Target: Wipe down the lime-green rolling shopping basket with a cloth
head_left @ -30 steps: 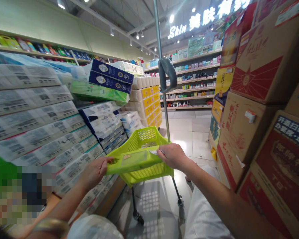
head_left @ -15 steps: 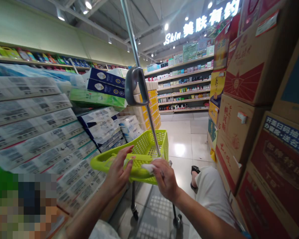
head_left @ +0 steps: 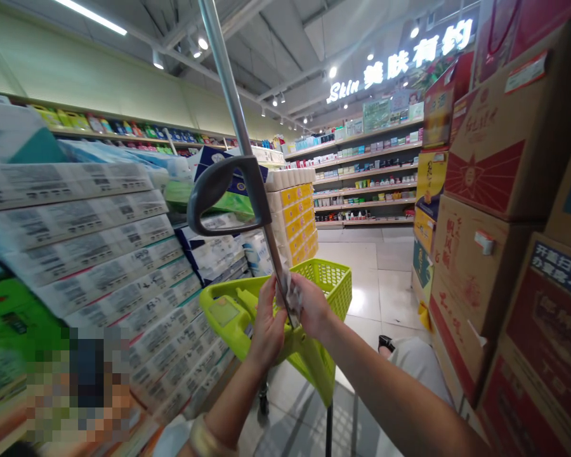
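Observation:
A lime-green basket cart (head_left: pixel 223 317) stands in front of me, turned at an angle. From it a metal pole (head_left: pixel 231 101) slants upward, with a grey loop handle (head_left: pixel 219 171) partway along. My right hand (head_left: pixel 314 306) is closed on a crumpled white wipe (head_left: pixel 292 295), pressing it against the lower pole just above the basket. On the pole's other side, my left hand (head_left: pixel 270 327) has its fingers closed around the same low stretch. The wipe and the pole partly hide the fingertips of both hands.
Wrapped paper packs (head_left: pixel 99 235) are piled high on the left. Cardboard cartons (head_left: pixel 480 254) are stacked close on the right. Ahead lie the tiled aisle (head_left: pixel 390 279), a stack of yellow-and-white packs (head_left: pixel 292 216) and product shelves (head_left: pixel 361 168).
Both hands have moved from the basket's near rim to the lower pole. The wipe now touches the pole. The cart has turned, and its handle appears lower and farther left.

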Demonstrator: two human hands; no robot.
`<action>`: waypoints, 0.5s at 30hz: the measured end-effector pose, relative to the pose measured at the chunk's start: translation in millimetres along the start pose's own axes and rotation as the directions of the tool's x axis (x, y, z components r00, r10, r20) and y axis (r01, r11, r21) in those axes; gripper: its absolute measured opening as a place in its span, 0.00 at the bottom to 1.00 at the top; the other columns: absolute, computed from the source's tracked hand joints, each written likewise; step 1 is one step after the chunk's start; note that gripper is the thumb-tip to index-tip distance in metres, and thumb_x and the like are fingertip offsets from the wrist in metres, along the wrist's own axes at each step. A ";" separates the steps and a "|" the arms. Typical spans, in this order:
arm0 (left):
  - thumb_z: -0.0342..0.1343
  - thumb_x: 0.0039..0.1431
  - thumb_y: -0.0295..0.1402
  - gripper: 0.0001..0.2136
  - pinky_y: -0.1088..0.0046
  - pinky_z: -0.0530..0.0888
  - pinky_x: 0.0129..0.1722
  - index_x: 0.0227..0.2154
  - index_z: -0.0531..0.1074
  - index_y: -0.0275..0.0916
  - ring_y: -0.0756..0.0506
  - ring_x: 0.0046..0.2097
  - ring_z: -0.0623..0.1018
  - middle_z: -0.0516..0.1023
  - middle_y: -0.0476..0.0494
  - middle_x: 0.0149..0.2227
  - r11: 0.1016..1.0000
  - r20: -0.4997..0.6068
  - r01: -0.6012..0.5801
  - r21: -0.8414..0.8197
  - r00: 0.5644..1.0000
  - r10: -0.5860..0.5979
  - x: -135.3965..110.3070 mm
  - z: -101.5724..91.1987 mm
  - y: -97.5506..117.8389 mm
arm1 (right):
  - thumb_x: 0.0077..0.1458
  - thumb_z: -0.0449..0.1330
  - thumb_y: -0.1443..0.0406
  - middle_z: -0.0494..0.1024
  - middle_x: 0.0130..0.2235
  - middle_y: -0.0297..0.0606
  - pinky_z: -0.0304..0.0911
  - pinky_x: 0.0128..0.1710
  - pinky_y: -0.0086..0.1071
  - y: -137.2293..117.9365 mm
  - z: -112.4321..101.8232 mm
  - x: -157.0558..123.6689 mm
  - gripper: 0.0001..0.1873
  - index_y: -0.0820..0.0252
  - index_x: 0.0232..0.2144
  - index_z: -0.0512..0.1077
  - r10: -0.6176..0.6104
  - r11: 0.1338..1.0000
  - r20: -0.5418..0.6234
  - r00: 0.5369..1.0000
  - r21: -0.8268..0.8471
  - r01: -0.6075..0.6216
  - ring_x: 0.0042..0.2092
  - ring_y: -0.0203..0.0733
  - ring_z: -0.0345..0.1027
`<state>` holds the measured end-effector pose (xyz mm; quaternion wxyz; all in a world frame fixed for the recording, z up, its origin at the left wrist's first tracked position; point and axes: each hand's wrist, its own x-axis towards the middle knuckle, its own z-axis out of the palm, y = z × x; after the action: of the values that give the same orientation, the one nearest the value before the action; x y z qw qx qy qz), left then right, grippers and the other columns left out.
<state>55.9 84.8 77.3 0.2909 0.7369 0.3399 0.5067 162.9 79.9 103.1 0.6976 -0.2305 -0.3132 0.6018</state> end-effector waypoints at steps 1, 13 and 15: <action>0.49 0.55 0.31 0.31 0.57 0.61 0.62 0.63 0.52 0.46 0.41 0.63 0.62 0.59 0.45 0.64 0.997 0.002 0.023 -0.069 1.000 -0.023 -1.3 -2.7 0.9 | 0.51 0.59 0.59 0.75 0.24 0.32 0.67 0.27 0.29 -7.5 7.4 3.9 0.09 0.60 0.28 0.70 0.045 0.996 0.027 0.999 0.080 -0.047 0.26 0.36 0.70; 0.55 0.52 0.33 0.36 0.62 0.71 0.50 0.64 0.49 0.52 0.45 0.47 0.75 0.65 0.43 0.58 0.924 0.125 0.160 -0.347 0.984 -0.124 -6.1 -20.5 -4.2 | 0.45 0.62 0.60 0.74 0.24 0.30 0.65 0.25 0.28 -8.2 26.3 -2.5 0.12 0.59 0.32 0.69 -0.036 0.994 0.107 0.994 0.111 0.024 0.26 0.36 0.69; 0.55 0.54 0.36 0.35 0.62 0.72 0.49 0.64 0.48 0.51 0.44 0.47 0.75 0.66 0.42 0.57 0.924 0.125 0.153 -0.349 0.985 -0.116 -6.9 -21.9 -6.4 | 0.47 0.61 0.60 0.74 0.25 0.29 0.64 0.24 0.26 -27.8 41.9 6.0 0.12 0.58 0.35 0.69 -0.107 0.992 0.155 0.982 0.078 0.095 0.25 0.34 0.67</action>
<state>32.1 85.0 75.5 0.4712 0.6713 0.2767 0.5007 152.8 78.8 152.7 0.7077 -0.1408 -0.3577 0.5928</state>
